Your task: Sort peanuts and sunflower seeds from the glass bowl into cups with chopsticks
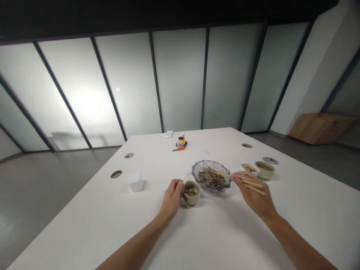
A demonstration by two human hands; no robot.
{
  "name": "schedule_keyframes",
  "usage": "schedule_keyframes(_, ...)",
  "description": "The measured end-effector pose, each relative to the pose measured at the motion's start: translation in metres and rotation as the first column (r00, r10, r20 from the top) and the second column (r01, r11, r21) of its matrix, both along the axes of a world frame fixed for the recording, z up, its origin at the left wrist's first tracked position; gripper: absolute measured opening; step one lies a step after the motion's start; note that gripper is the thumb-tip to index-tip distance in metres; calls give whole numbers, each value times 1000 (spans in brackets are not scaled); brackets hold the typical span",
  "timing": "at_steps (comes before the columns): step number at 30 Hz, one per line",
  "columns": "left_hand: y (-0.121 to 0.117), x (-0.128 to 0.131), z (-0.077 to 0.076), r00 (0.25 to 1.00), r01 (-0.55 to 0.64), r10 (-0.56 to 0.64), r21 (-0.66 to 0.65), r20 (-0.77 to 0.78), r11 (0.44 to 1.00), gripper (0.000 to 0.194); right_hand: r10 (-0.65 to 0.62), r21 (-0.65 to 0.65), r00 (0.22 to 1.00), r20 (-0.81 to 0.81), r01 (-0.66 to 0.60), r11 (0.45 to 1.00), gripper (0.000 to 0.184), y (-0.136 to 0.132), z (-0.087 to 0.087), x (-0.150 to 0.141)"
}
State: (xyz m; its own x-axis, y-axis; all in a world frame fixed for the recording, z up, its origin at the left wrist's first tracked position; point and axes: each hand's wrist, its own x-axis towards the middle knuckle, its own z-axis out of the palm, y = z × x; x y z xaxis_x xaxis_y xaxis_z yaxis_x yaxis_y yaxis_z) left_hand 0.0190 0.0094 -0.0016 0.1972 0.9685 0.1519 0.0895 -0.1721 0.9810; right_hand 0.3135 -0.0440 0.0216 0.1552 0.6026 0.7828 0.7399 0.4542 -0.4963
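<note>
My left hand grips the left side of a small pale-green cup, which stands upright on the table with some sunflower seeds inside. In my right hand is a pair of wooden chopsticks. Their tips reach into a clear glass bowl and touch the heap of striped sunflower seeds there. Whether a seed is pinched between the tips is too small to tell. The glass bowl sits just right of the cup, slightly farther from me.
Right of the glass bowl stand a white dish of pale nuts or seeds and a second green cup. A white container is at left. Farther back lie a toy vehicle, a toy carrot and a white box. The white table has round holes.
</note>
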Motion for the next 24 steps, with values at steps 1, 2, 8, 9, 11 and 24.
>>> schedule_keyframes(1, -1, 0, 1, 1000, 1, -1, 1, 2, 1000, 41, -17, -2, 1000, -1, 17, 1000, 29, 0, 0, 0)
schedule_keyframes(2, -1, 0, 1, 1000, 1, -1, 2, 3, 1000, 41, -32, -7, 999, -4, 32, 999, 31, 1, 1, 0)
schedule_keyframes(8, -2, 0, 3, 1000, -6, 6, 7, -3, 1000, 42, -48, -13, 999, -10, 48, 999, 38, 1, 5, -1)
schedule_keyframes(9, -2, 0, 3, 1000, -7, 7, 7, -3, 1000, 42, -49, -9, 999, -13, 49, 999, 38, 1, 5, -2)
schedule_keyframes(11, -1, 0, 3, 1000, -4, 4, 5, -4, 1000, 42, -58, -6, 998, -22, 58, 998, 37, 0, 6, -3)
schedule_keyframes(24, -1, 0, 2, 1000, 7, -7, -6, 1, 1000, 42, -15, -116, 809, -587, -65, 991, 46, 6, 5, -2)
